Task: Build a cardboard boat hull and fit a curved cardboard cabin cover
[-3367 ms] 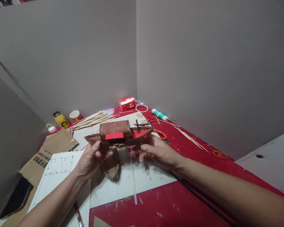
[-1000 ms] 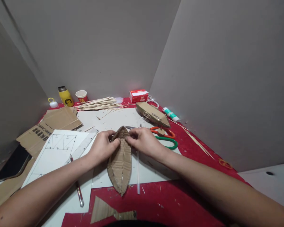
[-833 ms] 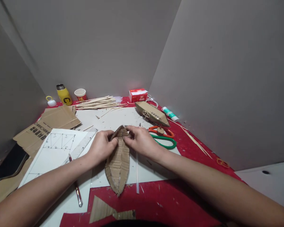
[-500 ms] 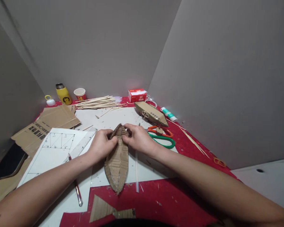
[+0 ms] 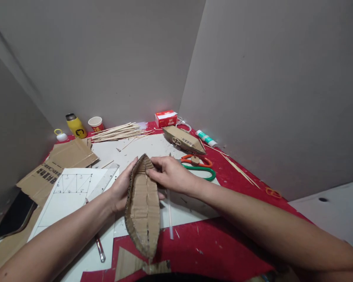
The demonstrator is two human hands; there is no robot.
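Bare left hand point(image 5: 124, 189), bare right hand point(image 5: 171, 175), and look, both forearms point(image 5: 247, 214) bare right out of view! A rounded black edge point(image 5: 176, 277) peeks in below (clothing or not, can't tell).

Shows matt, ridged corrugated cardboard in the boat-shaped hull point(image 5: 142, 211), rough and raw along the rim point(image 5: 128, 199). Runs to smooth matt paper in the drawn sheet point(image 5: 73, 203), bare wood in the thin sticks point(image 5: 116, 132). Gleams softly on the plastic scissor handles point(image 5: 214, 173) and the yellow bottle point(image 5: 75, 126) with its metallic-looking neck point(image 5: 70, 116).
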